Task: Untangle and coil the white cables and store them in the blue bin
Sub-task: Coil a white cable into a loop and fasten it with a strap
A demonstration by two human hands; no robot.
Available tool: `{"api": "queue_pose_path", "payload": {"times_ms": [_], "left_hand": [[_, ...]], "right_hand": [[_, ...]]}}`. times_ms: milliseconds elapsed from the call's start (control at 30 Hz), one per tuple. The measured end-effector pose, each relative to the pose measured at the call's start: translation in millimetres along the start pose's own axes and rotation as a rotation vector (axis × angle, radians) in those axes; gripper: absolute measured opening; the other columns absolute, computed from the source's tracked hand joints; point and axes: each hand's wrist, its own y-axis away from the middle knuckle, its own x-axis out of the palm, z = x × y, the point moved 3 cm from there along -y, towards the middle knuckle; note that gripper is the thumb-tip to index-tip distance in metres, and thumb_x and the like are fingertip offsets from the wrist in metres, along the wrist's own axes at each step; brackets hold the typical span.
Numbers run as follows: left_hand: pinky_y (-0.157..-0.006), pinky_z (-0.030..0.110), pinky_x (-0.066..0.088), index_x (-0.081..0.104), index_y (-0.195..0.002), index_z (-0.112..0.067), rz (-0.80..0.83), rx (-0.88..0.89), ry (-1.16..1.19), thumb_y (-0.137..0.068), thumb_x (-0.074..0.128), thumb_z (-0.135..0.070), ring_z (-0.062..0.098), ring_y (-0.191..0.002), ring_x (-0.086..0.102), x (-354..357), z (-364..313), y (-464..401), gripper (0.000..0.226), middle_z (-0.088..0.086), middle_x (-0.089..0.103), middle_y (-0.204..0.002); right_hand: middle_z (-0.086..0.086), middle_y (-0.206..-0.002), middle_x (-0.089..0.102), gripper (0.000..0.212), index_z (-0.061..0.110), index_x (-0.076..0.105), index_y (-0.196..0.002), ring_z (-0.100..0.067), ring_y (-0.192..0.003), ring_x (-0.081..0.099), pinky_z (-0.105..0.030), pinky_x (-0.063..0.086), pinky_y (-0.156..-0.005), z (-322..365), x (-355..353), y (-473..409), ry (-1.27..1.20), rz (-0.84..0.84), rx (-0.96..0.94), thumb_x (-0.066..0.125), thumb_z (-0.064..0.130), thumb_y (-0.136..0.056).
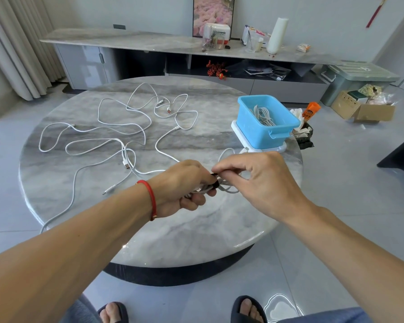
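Both forearms extend forward and converge at center. The left hand (184, 185) is curled, palm turned inward, fingers closed in a grip. The right hand (254, 176) pinches with thumb and forefinger, remaining fingers loosely bent.

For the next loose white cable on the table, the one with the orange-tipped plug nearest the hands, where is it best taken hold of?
Probably at the orange-tipped plug itself, pinched from above. It lies flat on the marble table, a rigid end beside a loop of the loose cable, so coiling could start from there. Both hands are busy with the bundle.
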Motion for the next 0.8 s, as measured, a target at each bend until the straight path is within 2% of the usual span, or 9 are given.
{"api": "queue_pose_path", "payload": {"times_ms": [67,167,267,367,600,700,800], "left_hand": [[-0.042,0.021,0.017,0.057,-0.084,-0.006,0.021,-0.02,0.092,-0.098,0.047,-0.002,0.013,-0.047,0.031,-1,-1,-3,0.018,0.016,0.052,-0.086],[-0.037,0.018,0.02,0.058,-0.096,-0.001,0.062,-0.079,0.247,-0.1,0.041,-0.002,0.011,-0.047,0.032,-5,-2,-7,0.018,0.012,0.051,-0.081],[-0.035,0.017,0.021,0.055,-0.105,0.0,0.103,-0.118,0.383,-0.1,0.038,-0.002,0.009,-0.047,0.032,-8,-5,-6,0.017,0.011,0.052,-0.079],[-0.034,0.016,0.021,0.051,-0.109,-0.001,0.142,-0.136,0.502,-0.099,0.039,-0.001,0.008,-0.047,0.032,-10,-8,-3,0.016,0.011,0.051,-0.078],[-0.035,0.014,0.018,0.051,-0.101,-0.001,0.229,-0.219,0.724,-0.1,0.036,-0.002,0.007,-0.043,0.035,-13,-10,2,0.015,0.009,0.048,-0.078],[-0.036,0.013,0.015,0.051,-0.098,-0.002,0.247,-0.243,0.806,-0.1,0.037,-0.004,0.007,-0.04,0.035,-14,-10,5,0.014,0.008,0.047,-0.076],[-0.031,0.013,0.02,0.051,-0.097,-0.004,0.258,-0.235,0.803,-0.1,0.037,-0.005,0.006,-0.04,0.035,-14,-11,6,0.015,0.006,0.047,-0.075]], "right_hand": [[0.008,-0.086,0.079,0.019,0.015,0.082,-0.098,-0.002,-0.083,0.071,-0.016,0.054,-0.075,3,2,0,0.018,-0.011,-0.055,0.076,0.0,-0.086],[0.006,-0.089,0.08,0.018,0.011,0.08,-0.102,-0.001,-0.087,0.073,-0.015,0.056,-0.08,1,3,-2,-0.029,-0.034,-0.031,0.078,0.001,-0.087],[0.009,-0.087,0.079,0.015,0.013,0.081,-0.098,-0.001,-0.084,0.074,-0.022,0.058,-0.08,-3,1,-4,-0.056,-0.016,-0.014,0.08,0.003,-0.087],[0.009,-0.087,0.078,0.014,0.015,0.081,-0.098,-0.005,-0.083,0.074,-0.03,0.059,-0.078,-2,1,-5,-0.038,-0.038,-0.075,0.08,0.006,-0.087],[-0.002,-0.084,0.075,0.006,0.009,0.08,-0.096,-0.022,-0.076,0.07,-0.041,0.056,-0.066,-1,3,-5,0.111,-0.121,-0.307,0.077,0.007,-0.091],[-0.004,-0.09,0.074,0.008,0.006,0.08,-0.1,-0.022,-0.081,0.07,-0.038,0.056,-0.072,-1,6,-1,0.182,-0.121,-0.416,0.074,0.003,-0.095],[-0.006,-0.097,0.075,0.01,0.002,0.079,-0.103,-0.024,-0.087,0.069,-0.036,0.056,-0.078,-5,11,1,0.19,-0.141,-0.483,0.073,0.002,-0.095]]}}
